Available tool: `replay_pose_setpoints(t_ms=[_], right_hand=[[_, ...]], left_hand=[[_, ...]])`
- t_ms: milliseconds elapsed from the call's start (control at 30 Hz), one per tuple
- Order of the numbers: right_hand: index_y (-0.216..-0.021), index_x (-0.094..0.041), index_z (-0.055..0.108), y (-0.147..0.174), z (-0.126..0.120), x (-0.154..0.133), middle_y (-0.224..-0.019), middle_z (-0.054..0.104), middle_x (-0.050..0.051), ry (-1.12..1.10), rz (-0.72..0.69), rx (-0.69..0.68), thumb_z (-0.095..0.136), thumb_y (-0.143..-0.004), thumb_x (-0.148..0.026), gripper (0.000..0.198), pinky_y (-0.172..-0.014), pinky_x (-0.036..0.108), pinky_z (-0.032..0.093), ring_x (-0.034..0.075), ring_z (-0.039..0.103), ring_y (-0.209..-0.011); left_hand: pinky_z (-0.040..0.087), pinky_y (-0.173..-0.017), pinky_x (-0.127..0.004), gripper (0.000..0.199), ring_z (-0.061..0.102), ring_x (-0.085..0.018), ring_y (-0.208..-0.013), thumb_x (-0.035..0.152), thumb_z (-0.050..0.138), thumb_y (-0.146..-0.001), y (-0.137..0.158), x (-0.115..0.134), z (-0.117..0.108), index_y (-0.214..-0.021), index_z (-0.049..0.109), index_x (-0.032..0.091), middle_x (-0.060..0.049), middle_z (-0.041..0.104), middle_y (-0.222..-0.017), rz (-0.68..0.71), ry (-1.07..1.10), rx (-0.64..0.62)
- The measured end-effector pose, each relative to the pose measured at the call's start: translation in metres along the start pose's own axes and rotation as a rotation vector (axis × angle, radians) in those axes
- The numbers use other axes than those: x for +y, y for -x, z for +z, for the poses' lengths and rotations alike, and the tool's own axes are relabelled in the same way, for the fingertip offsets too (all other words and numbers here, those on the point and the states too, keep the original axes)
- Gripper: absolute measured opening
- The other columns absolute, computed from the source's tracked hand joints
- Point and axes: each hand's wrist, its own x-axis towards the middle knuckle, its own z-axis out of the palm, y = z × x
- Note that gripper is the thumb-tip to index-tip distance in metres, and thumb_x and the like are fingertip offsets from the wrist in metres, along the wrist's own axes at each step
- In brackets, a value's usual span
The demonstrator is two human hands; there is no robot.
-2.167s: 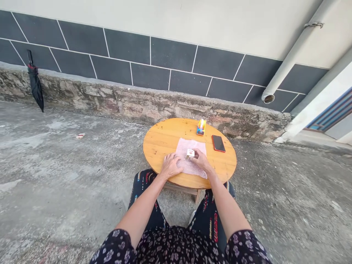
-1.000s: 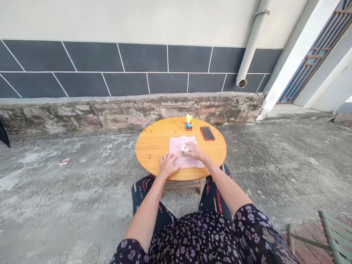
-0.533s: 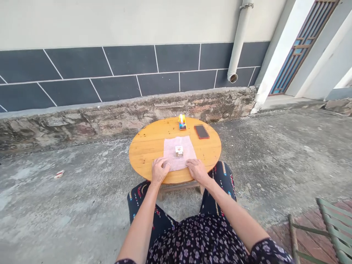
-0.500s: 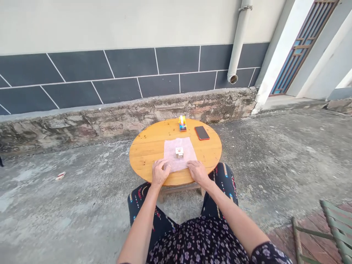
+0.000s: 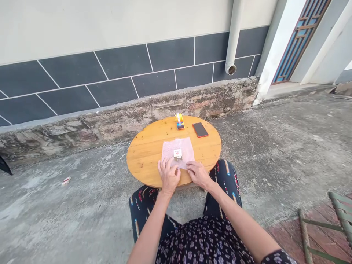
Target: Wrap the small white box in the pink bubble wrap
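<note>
A sheet of thin pinkish, translucent wrap (image 5: 184,146), like bubble wrap, lies flat on a round wooden table (image 5: 143,150). On its middle rests a small white and brown box (image 5: 177,153). My left hand (image 5: 169,176) is over the sheet's near left part, fingers spread and thumb toward the box's near side. Fingers curled together, my right hand (image 5: 198,174) grips the near right corner of the sheet. The left fingertips partly cover the near edge.
At the table's far side stands a yellow and blue tape dispenser (image 5: 179,121). A dark phone with a red edge (image 5: 200,129) lies to its right. Behind is a stone ledge (image 5: 123,117) below a tiled wall. A green slatted chair (image 5: 324,227) stands at lower right.
My left hand has moved right and inward along the near edge, closer to the box, its fingers spreading. The right hand stays at its corner. The view has shifted slightly.
</note>
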Motion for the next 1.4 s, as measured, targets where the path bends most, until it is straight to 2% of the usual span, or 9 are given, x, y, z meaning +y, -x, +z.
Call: replay_pose_setpoints(t_ms=[100, 200, 333, 467, 733, 1133, 1400], right_hand=[[-0.088, -0.020, 0.066, -0.010, -0.013, -0.001, -0.119, 0.062, 0.008, -0.015, 0.038, -0.004, 0.055, -0.084, -0.021, 0.012, -0.088, 0.039, 0.041, 0.023, 0.060, -0.102], [-0.106, -0.019, 0.064, -0.038, -0.019, 0.002, -0.126, 0.058, 0.011, -0.001, 0.065, -0.006, 0.057, -0.081, -0.022, 0.026, -0.094, 0.044, 0.038, 0.027, 0.054, -0.114], [-0.127, -0.019, 0.054, -0.081, -0.008, 0.010, -0.134, 0.053, 0.013, 0.008, 0.029, -0.099, 0.067, -0.068, -0.018, 0.060, -0.097, 0.045, 0.039, 0.030, 0.050, -0.119], [-0.129, -0.017, 0.052, -0.100, 0.008, 0.018, -0.128, 0.059, 0.014, 0.005, 0.001, -0.175, 0.064, -0.066, -0.011, 0.065, -0.098, 0.044, 0.041, 0.028, 0.055, -0.116], [-0.129, -0.017, 0.051, -0.099, 0.011, 0.028, -0.132, 0.057, 0.013, 0.001, -0.017, -0.208, 0.060, -0.068, -0.010, 0.062, -0.103, 0.043, 0.039, 0.026, 0.052, -0.122], [-0.126, -0.014, 0.054, -0.097, 0.005, 0.026, -0.126, 0.060, 0.015, -0.007, -0.022, -0.208, 0.062, -0.067, -0.010, 0.060, -0.099, 0.042, 0.043, 0.027, 0.056, -0.115], [-0.125, -0.015, 0.055, -0.098, 0.001, 0.027, -0.126, 0.060, 0.015, -0.049, -0.012, -0.217, 0.063, -0.065, -0.008, 0.061, -0.100, 0.043, 0.043, 0.027, 0.056, -0.116]], left_hand=[[0.014, -0.113, -0.059, 0.008, 0.051, -0.029, -0.117, 0.015, 0.065, -0.073, 0.007, 0.001, -0.003, -0.074, 0.064, 0.023, -0.004, 0.067, -0.105, -0.031, 0.018, 0.014], [0.013, -0.114, -0.058, 0.007, 0.056, -0.026, -0.103, 0.016, 0.064, -0.074, 0.010, 0.001, -0.003, -0.073, 0.064, 0.023, -0.002, 0.067, -0.088, -0.027, 0.037, -0.018], [0.015, -0.113, -0.056, 0.007, 0.056, -0.024, -0.100, 0.016, 0.064, -0.074, 0.010, 0.000, -0.001, -0.074, 0.064, 0.023, -0.001, 0.066, -0.087, -0.019, 0.067, -0.023], [0.015, -0.113, -0.056, 0.007, 0.056, -0.024, -0.101, 0.016, 0.064, -0.074, 0.010, 0.000, 0.000, -0.073, 0.062, 0.023, -0.001, 0.066, -0.087, -0.023, 0.088, -0.002], [0.017, -0.113, -0.054, 0.008, 0.056, -0.024, -0.100, 0.015, 0.062, -0.074, 0.013, -0.001, 0.001, -0.071, 0.061, 0.023, -0.002, 0.065, -0.085, -0.038, 0.108, 0.004], [0.020, -0.112, -0.053, 0.005, 0.058, -0.023, -0.100, 0.019, 0.063, -0.078, 0.013, -0.001, -0.001, -0.075, 0.062, 0.023, -0.002, 0.066, -0.085, -0.003, 0.132, 0.037], [0.020, -0.112, -0.052, 0.005, 0.058, -0.022, -0.099, 0.020, 0.062, -0.079, 0.013, -0.001, -0.002, -0.075, 0.063, 0.024, -0.002, 0.066, -0.085, 0.011, 0.124, -0.001]])
